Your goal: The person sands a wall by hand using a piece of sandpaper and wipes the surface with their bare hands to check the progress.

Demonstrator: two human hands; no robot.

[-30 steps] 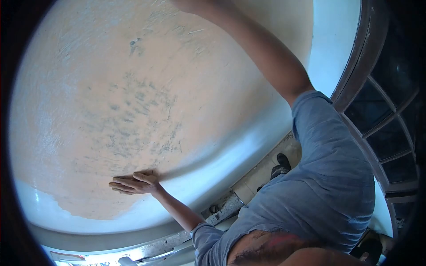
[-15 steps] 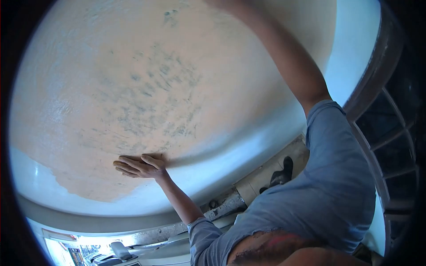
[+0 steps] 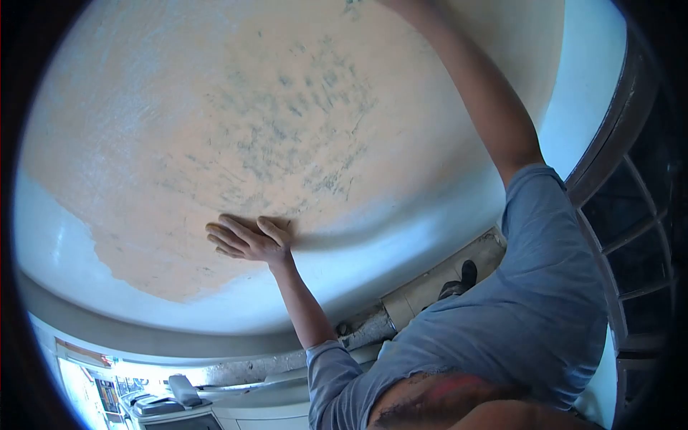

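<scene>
A wall (image 3: 165, 179) fills most of the view, with a peach-beige coat over a pale blue-white surface. Dark grey streaks and smudges mark the middle of this coat. Against its lower part, my left hand (image 3: 251, 240) lies flat with fingers spread and thumb apart, holding nothing. Pale dust or residue shows on its fingertips. My right arm (image 3: 494, 100) reaches up across the wall. At the top edge, my right hand (image 3: 412, 7) is blurred and mostly cut off, so its fingers and anything in them are hidden.
A dark-framed window or grille (image 3: 623, 236) stands at the right. Below are a tiled floor strip (image 3: 408, 297) and a dark shoe (image 3: 459, 283). At lower left, a grey machine-like object (image 3: 165, 405) sits beside a pale surface near a bright opening.
The view has shifted and turned slightly, so the wall marks appear farther right and higher. My left hand stays flat on the wall. My right hand remains at the top edge, blurred.
</scene>
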